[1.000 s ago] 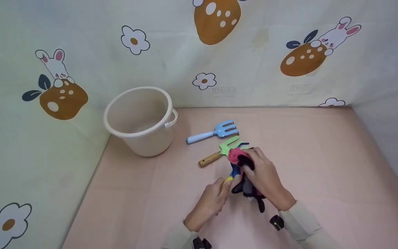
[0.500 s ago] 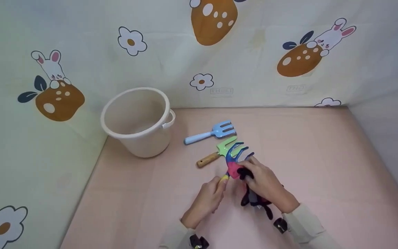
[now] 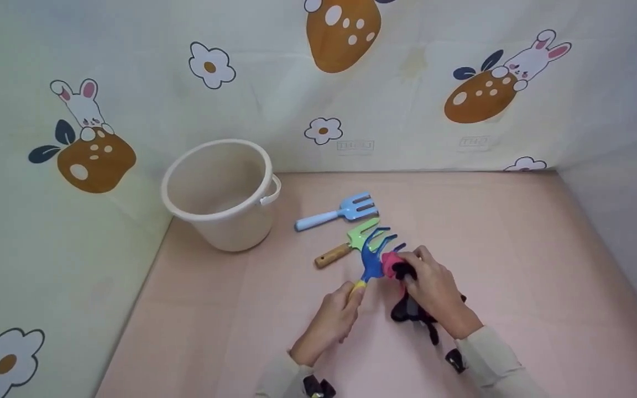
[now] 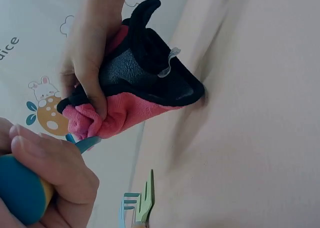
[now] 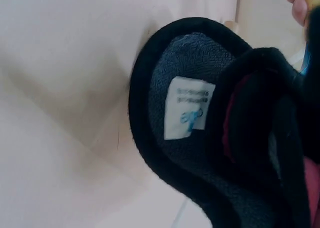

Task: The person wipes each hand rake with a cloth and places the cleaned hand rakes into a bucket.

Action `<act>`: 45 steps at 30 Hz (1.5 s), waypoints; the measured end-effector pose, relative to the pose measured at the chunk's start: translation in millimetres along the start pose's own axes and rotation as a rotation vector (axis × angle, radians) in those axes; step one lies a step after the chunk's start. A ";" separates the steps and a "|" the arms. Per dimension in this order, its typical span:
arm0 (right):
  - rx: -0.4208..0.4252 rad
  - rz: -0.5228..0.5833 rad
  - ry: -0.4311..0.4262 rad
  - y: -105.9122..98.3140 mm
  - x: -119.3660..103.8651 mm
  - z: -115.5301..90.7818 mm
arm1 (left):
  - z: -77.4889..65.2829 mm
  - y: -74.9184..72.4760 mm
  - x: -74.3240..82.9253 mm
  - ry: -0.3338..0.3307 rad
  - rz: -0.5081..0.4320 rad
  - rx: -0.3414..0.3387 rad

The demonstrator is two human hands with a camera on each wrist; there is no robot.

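Observation:
My left hand [image 3: 329,315] grips the yellow and blue handle of a small hand rake [image 3: 372,264], whose blue tines point away from me. In my right hand [image 3: 434,287] is a bunched cloth [image 4: 135,78], pink on one side and dark grey on the other, with black edging. A pink fold pinched in my fingers lies right at the right side of the rake's head, overlapping the outer tine in the head view. The rest of the cloth hangs loose below the hand. A white label [image 5: 187,108] shows on its grey side in the right wrist view.
Just beyond the rake lies a green garden fork [image 3: 360,235] with a wooden handle, partly behind the blue tines. Farther back is a light blue fork [image 3: 346,213]. A cream bucket [image 3: 235,232] stands at the back left, near the patterned wall covering [image 3: 274,99].
The cloth has gone from the tines down to the rake's neck, then back up to the right side of its head. More of the blue head shows. The left hand keeps its grip.

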State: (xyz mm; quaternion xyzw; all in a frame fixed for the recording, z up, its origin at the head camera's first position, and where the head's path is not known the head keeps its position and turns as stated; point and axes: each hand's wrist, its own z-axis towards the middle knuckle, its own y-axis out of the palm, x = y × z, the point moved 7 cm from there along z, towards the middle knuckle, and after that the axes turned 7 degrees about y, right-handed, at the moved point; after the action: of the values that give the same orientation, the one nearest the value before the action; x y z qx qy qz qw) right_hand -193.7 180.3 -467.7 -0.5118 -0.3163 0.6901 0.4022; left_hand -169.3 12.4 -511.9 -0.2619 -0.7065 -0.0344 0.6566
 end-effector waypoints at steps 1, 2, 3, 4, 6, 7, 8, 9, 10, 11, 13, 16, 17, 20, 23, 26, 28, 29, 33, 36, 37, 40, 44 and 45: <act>0.009 -0.002 0.010 0.0 1.1 0.9 | -0.2 0.7 -0.1 0.003 -0.001 -0.004; 0.023 -0.008 0.013 -0.2 1.4 1.7 | -0.3 1.3 0.4 0.010 -0.005 -0.005; 0.039 -0.019 0.017 -0.2 1.7 2.5 | -0.2 2.0 0.4 0.015 -0.007 -0.006; 0.053 -0.027 0.023 -0.1 2.0 3.4 | 0.0 2.3 0.8 0.024 -0.007 -0.007; 0.081 -0.041 0.031 1.1 2.2 4.7 | 0.5 2.4 0.6 0.030 -0.004 -0.009; 0.092 -0.047 0.034 2.1 2.2 5.1 | 0.5 2.0 0.1 0.027 -0.003 -0.008; 0.098 -0.055 0.035 3.7 1.9 5.4 | 0.6 1.7 -0.9 0.017 -0.002 -0.008; 0.100 -0.063 0.039 5.6 1.9 5.7 | 0.5 1.4 -2.2 0.004 -0.002 -0.011; 0.101 -0.069 0.042 7.5 2.0 6.1 | 0.5 0.8 -3.4 -0.009 0.000 -0.012; 0.102 -0.074 0.046 9.2 2.3 6.4 | 0.4 0.4 -4.6 -0.025 0.000 -0.013; 0.106 -0.080 0.059 11.0 4.0 6.9 | 0.4 0.1 -6.4 -0.046 -0.004 -0.015; 0.128 -0.082 0.072 8.7 9.2 7.3 | 0.8 0.5 -8.2 -0.053 -0.013 -0.026; 0.143 -0.081 0.077 6.2 12.2 7.4 | 0.6 0.4 -8.9 -0.055 -0.016 -0.030; 0.215 -0.054 0.113 -6.5 24.3 8.1 | -1.4 -1.6 -13.6 -0.072 -0.016 -0.033; 0.264 0.021 0.170 -18.7 36.5 8.5 | -3.3 -5.3 -17.5 -0.080 -0.008 -0.022; 0.230 0.118 0.194 -22.4 39.2 7.6 | -2.8 -6.5 -17.4 -0.071 -0.024 -0.017; 0.182 0.178 0.206 -21.4 37.7 6.8 | -1.8 -6.2 -15.0 -0.059 -0.052 -0.015; 0.161 0.215 0.222 -20.4 38.3 6.9 | -1.3 -6.1 -13.1 -0.052 -0.068 -0.013; 0.025 0.484 0.405 -8.7 51.7 7.4 | -1.2 -5.7 -3.5 -0.006 -0.138 0.001; -0.148 0.811 0.596 10.3 60.9 4.8 | -2.2 -4.8 4.9 0.037 -0.196 0.003; -0.211 0.912 0.649 17.2 60.9 2.8 | -2.4 -4.2 7.7 0.051 -0.211 0.000; -0.367 1.172 0.752 34.0 54.4 -4.1 | -1.7 -0.7 14.2 0.073 -0.243 -0.020; -0.476 1.362 0.726 41.8 37.4 -8.7 | 0.7 6.7 19.0 0.088 -0.247 -0.067; -0.483 1.353 0.715 40.8 33.9 -9.1 | 1.2 8.5 19.7 0.092 -0.243 -0.079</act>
State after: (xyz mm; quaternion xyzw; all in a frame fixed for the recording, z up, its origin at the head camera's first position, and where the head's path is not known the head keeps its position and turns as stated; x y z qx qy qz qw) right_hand -199.6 190.8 -520.1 -0.8555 0.0699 0.4913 -0.1482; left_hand -166.9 26.5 -495.9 -0.1984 -0.7002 -0.1536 0.6684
